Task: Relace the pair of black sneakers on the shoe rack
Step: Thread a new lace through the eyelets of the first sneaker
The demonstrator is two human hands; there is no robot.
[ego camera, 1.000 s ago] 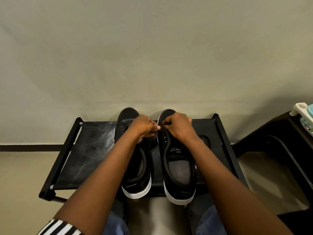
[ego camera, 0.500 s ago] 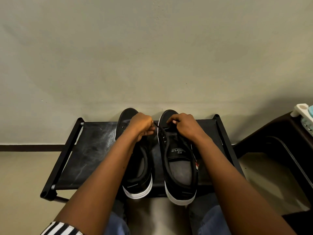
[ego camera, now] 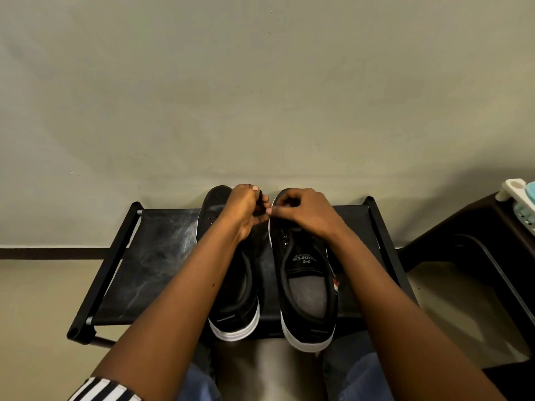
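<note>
Head camera is looking down at two black sneakers, the left sneaker [ego camera: 231, 299] and the right sneaker [ego camera: 307, 285], sitting side by side on a black shoe rack [ego camera: 162, 256], toes toward the far wall [ego camera: 260, 96]. At the right sneaker's toe end, the left hand [ego camera: 246, 209] is gripping a dark lace [ego camera: 262, 198] and the right hand [ego camera: 304, 212] is pinching it. Eyelets near the tongue are showing empty, so relacing is seemingly just starting. Beige floor [ego camera: 34, 314] is lying around the rack, with dark furniture [ego camera: 477, 241] standing to the right.
</note>
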